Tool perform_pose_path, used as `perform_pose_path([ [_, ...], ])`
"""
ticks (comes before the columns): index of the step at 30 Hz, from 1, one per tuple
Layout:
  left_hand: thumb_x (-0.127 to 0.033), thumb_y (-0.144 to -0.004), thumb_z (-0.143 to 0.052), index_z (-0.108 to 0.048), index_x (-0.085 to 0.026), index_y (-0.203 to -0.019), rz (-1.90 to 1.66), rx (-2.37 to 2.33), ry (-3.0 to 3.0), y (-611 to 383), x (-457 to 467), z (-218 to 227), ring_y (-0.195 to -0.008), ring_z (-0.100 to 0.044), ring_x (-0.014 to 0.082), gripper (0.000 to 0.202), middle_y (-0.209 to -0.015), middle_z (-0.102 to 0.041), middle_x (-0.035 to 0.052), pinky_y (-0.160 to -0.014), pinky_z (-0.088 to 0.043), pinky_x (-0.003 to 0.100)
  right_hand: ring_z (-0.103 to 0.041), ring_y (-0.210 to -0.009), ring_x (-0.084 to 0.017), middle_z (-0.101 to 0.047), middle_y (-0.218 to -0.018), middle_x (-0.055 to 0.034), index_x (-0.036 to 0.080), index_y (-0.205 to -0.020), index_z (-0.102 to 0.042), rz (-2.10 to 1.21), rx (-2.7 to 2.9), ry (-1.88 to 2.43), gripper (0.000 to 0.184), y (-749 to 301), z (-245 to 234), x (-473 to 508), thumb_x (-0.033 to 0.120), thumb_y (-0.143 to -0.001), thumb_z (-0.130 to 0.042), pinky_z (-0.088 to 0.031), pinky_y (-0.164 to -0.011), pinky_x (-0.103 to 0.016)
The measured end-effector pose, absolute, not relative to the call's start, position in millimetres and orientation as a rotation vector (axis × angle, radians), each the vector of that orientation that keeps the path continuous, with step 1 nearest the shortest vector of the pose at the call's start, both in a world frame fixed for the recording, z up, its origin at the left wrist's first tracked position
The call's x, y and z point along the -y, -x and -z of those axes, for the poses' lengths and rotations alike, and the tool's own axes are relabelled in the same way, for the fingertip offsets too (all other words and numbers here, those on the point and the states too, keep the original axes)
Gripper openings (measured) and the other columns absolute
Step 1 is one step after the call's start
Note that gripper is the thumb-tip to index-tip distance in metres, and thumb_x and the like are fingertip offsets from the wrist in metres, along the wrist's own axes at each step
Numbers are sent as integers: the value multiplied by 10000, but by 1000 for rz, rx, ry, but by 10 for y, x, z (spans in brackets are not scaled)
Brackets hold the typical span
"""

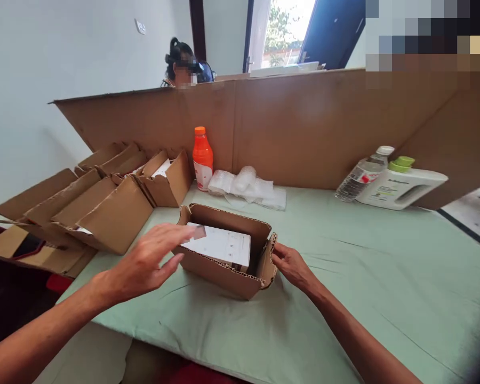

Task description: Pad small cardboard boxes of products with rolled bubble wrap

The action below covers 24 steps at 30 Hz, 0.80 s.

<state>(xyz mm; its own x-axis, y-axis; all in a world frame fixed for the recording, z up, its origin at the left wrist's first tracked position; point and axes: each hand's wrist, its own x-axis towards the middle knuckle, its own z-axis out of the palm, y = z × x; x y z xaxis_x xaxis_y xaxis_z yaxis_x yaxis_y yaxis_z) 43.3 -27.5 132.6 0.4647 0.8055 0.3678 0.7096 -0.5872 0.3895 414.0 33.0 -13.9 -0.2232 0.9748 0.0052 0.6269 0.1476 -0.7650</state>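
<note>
An open-topped cardboard box (pixel 220 273) stands on the green cloth in front of me, and a white carton (pixel 220 242) lies inside it. My left hand (pixel 152 258) is open over the box's left end, fingers stretched toward the white carton and thumb apart. Its fingertips overlap a small dark patch at the carton's left end; whether they touch it I cannot tell. At the opposite end my right hand (pixel 290 261) grips the box's right wall, with some of its fingers hidden behind the cardboard.
Several open cardboard boxes (pixel 116 218) crowd the left side. An orange bottle (pixel 202 160) and bubble wrap (pixel 244 184) sit along the cardboard partition (pixel 304 128). At right lean a clear bottle (pixel 362 176) and a white jug (pixel 400 188). Beyond the partition is another person (pixel 180 64).
</note>
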Motion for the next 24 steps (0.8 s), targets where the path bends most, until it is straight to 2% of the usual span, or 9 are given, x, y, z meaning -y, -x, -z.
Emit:
perform_pose_path([
  [2, -348, -885, -592, -506, -341, -1418, -1050, -1537, -2375, -352, 312, -1214, -1244, -607, 292, 540, -1261, -696, 53, -1143, -435, 520, -703, -857, -243, -771, -936, -47, 234, -1081, -747, -1023, 1789, 1510, 384, -4233, 183, -105, 473, -896, -510, -554, -771, -347],
  [4, -380, -882, -612, -393, -332, -1487, -1202, -1661, -2162, -237, 323, -1012, -1251, -601, 284, 646, -1294, -672, 63, -1137, -438, 514, -705, -891, -257, -770, -975, -61, 240, -1083, -744, -1120, 1707, 1493, 397, -4262, 213, 80, 522, -882, -549, -559, -816, -369],
  [7, -415, -858, -651, -288, -271, -1544, -1112, -1643, -1881, -121, 298, -617, -1249, -598, 298, 789, -1408, -590, 131, -1089, -470, 491, -702, -967, -280, -761, -1056, -88, 242, -1098, -737, -1224, 1629, 1453, 435, -4221, 228, 264, 578, -878, -571, -560, -871, -394],
  [10, -471, -806, -696, -344, -233, -1520, -953, -1508, -1713, -156, 259, -259, -1303, -560, 337, 831, -1496, -507, 173, -1114, -442, 504, -701, -996, -295, -756, -1072, -108, 234, -1130, -725, -1320, 1590, 1393, 489, -4121, 216, 352, 619, -867, -577, -567, -882, -408],
  [14, -510, -765, -717, -419, -201, -1454, -914, -1362, -1543, -319, 223, 55, -1365, -500, 361, 812, -1480, -515, 185, -1144, -418, 494, -699, -957, -293, -754, -1038, -108, 242, -1210, -686, -1293, 1596, 1404, 543, -3979, 157, 413, 629, -838, -608, -566, -890, -423],
  [20, -416, -688, -733, -520, -183, -1271, -952, -1479, -1345, -529, 105, 257, -1277, -558, 385, 663, -1301, -639, 164, -1073, -463, 513, -682, -960, -283, -726, -1132, -133, 222, -1240, -661, -1264, 1621, 1406, 515, -3873, 50, 397, 567, -873, -551, -563, -865, -402],
  [24, -410, -666, -747, -506, -169, -1280, -1101, -1487, -1334, -699, -226, 211, -1178, -598, 349, 703, -1257, -638, 152, -1002, -489, 477, -678, -970, -278, -727, -1122, -125, 182, -1200, -671, -1241, 1537, 1389, 463, -3832, 49, 58, 466, -854, -555, -554, -865, -395],
])
